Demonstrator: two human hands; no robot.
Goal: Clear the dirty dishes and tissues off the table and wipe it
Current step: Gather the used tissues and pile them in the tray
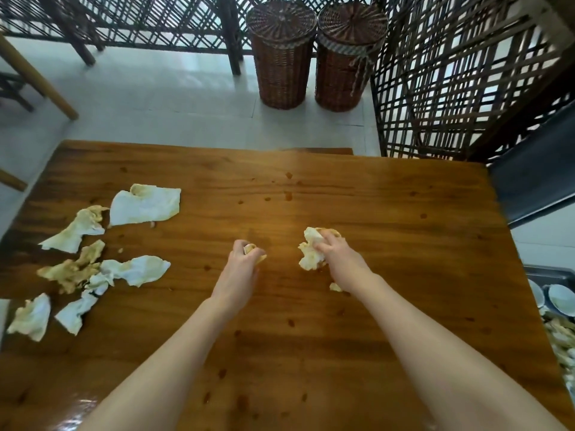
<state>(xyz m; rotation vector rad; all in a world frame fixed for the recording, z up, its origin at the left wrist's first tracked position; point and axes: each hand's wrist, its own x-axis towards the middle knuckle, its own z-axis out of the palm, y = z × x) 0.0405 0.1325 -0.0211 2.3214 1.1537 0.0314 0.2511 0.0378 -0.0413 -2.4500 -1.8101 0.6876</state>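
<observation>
The left grip is curled round a small stained tissue wad near the middle of the wooden counter. Only a sliver of the wad shows between the fingers, and the rest is hidden inside the fist.

The right grip sits just beside it toward the right edge. Its fingers press down and pinch into a larger crumpled tissue, whose far half they cover. A tiny scrap lies against the right wrist, partly hidden by it.

A scatter of loose tissues, white with yellow-brown stains, is spread along the left edge of the counter, well apart from both hands. The nearest-left piece is cut off by the frame. Dark drips dot the wood toward the far edge and between the forearms.

Off the right edge, white bowls sit in a metal tray. They are mostly cropped, and the pale heap below them is too blurred to identify. Beyond the far edge, two lidded wicker baskets stand on the floor against a lattice screen.
</observation>
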